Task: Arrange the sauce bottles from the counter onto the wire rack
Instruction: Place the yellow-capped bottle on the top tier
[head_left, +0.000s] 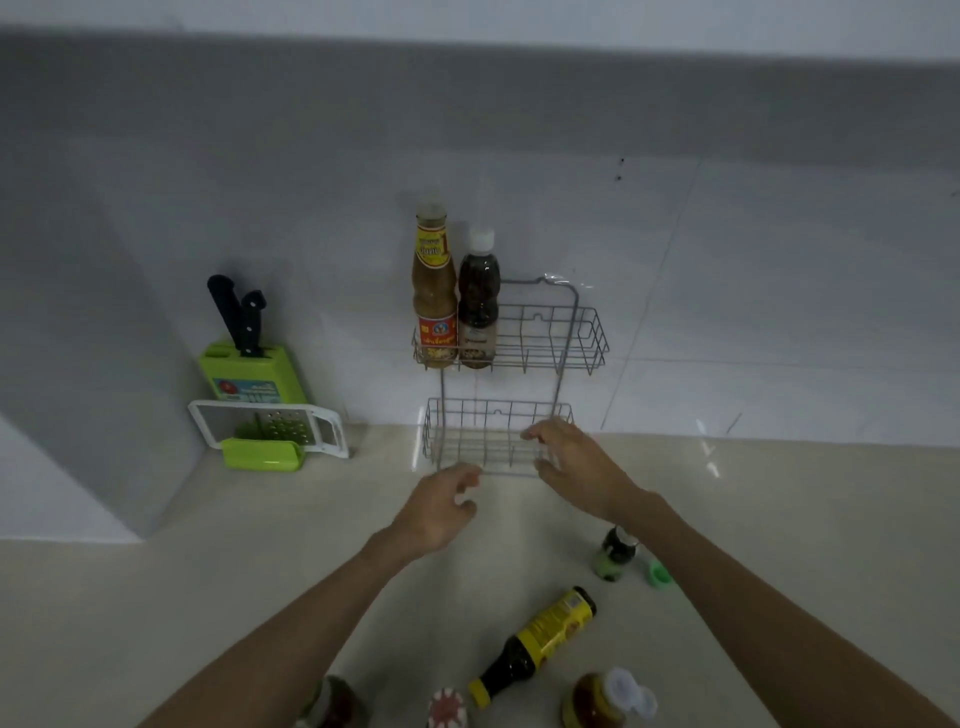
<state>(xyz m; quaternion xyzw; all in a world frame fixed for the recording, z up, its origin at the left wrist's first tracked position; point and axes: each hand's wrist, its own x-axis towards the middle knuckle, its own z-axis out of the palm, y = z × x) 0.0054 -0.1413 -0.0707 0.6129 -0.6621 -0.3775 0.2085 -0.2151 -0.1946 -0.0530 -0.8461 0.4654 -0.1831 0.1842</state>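
Note:
A two-tier wire rack hangs on the tiled wall. In its upper basket stand a tall brownish sauce bottle with a red label and a dark bottle with a white cap. The lower basket holds nothing. My right hand is at the lower basket's right front corner, fingers spread and holding nothing. My left hand hovers just below its front edge, fingers loosely curled, holding nothing. On the counter lie a dark bottle with a yellow label, a small green-based bottle and several more at the bottom edge.
A green knife block with black-handled knives stands at the left by the wall, with a white and green grater in front of it. A loose green cap lies near the small bottle. A clear-capped amber bottle stands bottom right.

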